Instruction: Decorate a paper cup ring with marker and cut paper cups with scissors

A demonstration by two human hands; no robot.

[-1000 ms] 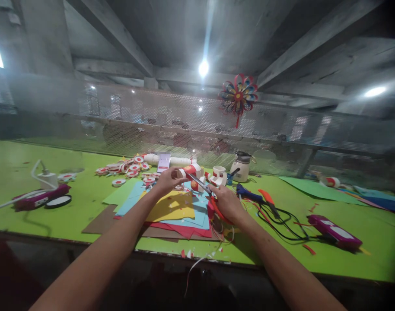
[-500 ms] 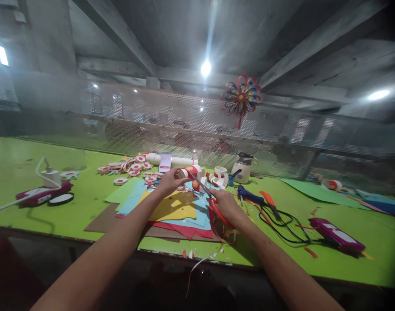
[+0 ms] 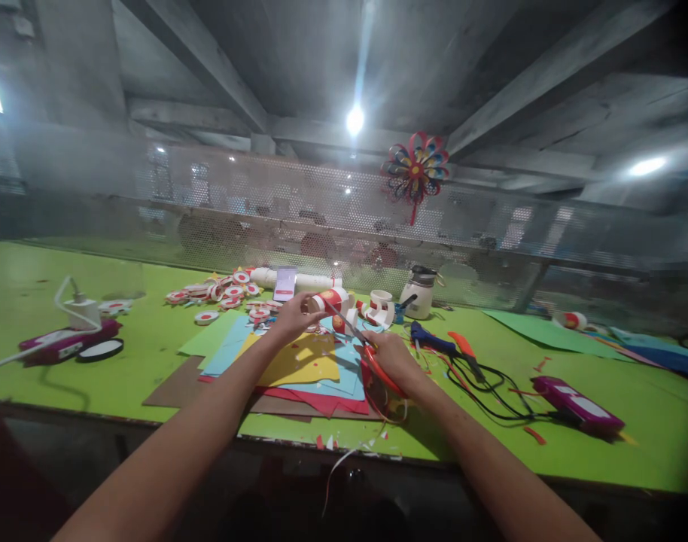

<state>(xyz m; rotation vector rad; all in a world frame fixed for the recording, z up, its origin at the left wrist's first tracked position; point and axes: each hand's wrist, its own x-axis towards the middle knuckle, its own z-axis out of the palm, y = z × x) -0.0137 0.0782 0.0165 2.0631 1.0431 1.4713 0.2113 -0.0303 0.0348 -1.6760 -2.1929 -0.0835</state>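
We pinch one red-and-white paper piece [image 3: 328, 299] in our left hand [image 3: 292, 319], and our right hand [image 3: 394, 360] is closed around one pair of red scissors [image 3: 360, 340], blades at the piece. Both hands are above the one stack of coloured sheets [image 3: 299, 367] on the green table [image 3: 152, 342]; right of this stack lie one blue glue gun [image 3: 431, 339] and one purple device [image 3: 573, 400].

Dim interior lit by a bright ceiling lamp [image 3: 354, 120], which flares into a streak above itself; a second lamp [image 3: 647, 165] glows to its right. Glare washes the mesh screen [image 3: 299, 203] below the lamp. The green bench [image 3: 152, 339] is evenly lit with soft shadows. Corners darken, edges curve and smear; the forearms nearest the camera blur.
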